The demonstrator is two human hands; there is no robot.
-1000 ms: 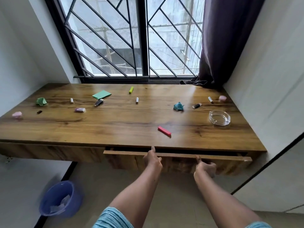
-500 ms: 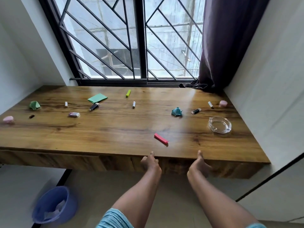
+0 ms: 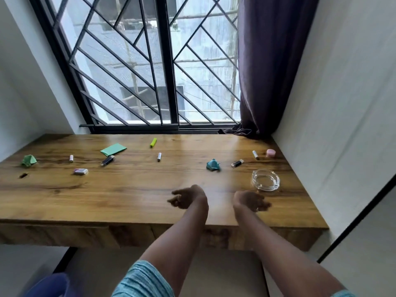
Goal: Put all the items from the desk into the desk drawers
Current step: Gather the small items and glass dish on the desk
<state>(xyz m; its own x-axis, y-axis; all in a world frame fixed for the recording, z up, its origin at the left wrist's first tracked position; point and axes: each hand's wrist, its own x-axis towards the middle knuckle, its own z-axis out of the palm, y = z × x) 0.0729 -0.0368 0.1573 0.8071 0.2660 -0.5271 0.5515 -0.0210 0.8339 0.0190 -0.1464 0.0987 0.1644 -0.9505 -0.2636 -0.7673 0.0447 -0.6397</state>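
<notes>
Both hands have lifted from the drawer front [image 3: 214, 237], now flush, to just over the desk [image 3: 120, 200]. Through our head camera, our left hand [image 3: 188, 198] and right hand [image 3: 249, 202] hover with fingers loosely curled and blurred. We cannot tell whether the left pinches anything. The glass ashtray [image 3: 276, 181] sits near the right hand, and the teal paper [image 3: 212, 165] lies farther back.

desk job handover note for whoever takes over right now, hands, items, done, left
Left hand: curled above the desk near its front, blurred, contents unclear.
Right hand: loosely curled, empty.
On the desk: glass ashtray, pink jar, teal paper wad, green paper wad, green sheet, yellow-green marker, white marker, eraser.
Done: nothing seen stowed; drawer fronts look shut.
Left: open a drawer, put everything in.
</notes>
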